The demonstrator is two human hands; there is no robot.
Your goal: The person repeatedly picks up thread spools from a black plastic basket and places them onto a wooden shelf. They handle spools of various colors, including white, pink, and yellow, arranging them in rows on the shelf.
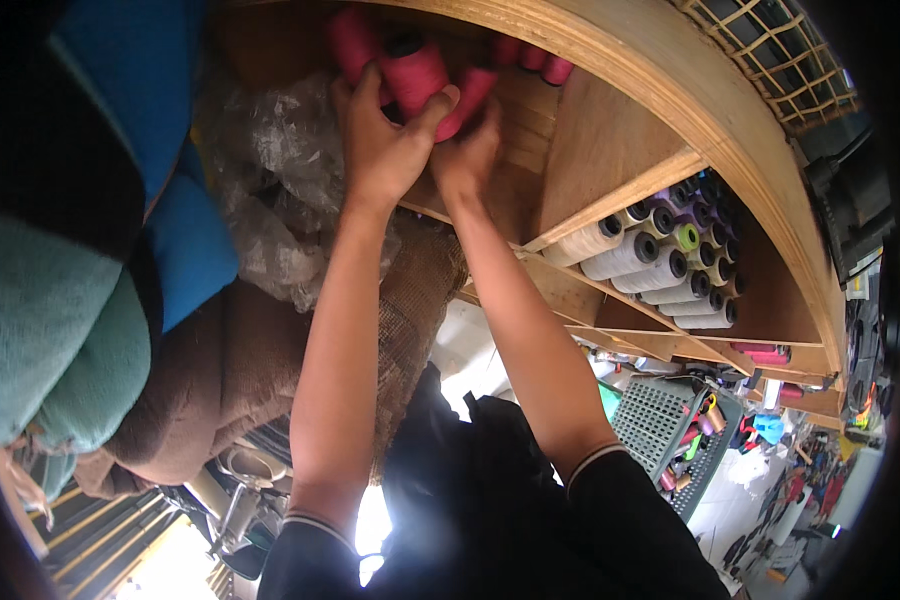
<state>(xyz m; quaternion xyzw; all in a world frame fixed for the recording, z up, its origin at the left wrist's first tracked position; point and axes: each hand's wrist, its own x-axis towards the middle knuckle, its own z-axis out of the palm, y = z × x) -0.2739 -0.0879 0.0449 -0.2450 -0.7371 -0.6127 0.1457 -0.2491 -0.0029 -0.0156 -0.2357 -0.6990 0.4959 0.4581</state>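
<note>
Both my arms reach up into a wooden shelf compartment (525, 130) at the top of the view. My left hand (385, 155) is closed round a pink cone of thread (416, 78), its thumb across the near side. Another pink thread cone (355, 45) stands just left of that one, by my left fingers, and is slightly blurred. My right hand (467, 160) is wrapped round a tilted pink thread cone (468, 103) close beside the first; its fingers are partly hidden. Farther back in the compartment are several more pink cones (532, 58).
To the right, another compartment holds stacked grey, cream and purple thread cones (625, 255). Crumpled clear plastic (280, 180) hangs left of my left arm. Rolls of teal fabric (45, 310) and brown fabric (240, 350) lie at left. Below right is a grey-green plastic basket (655, 420) near colourful spools.
</note>
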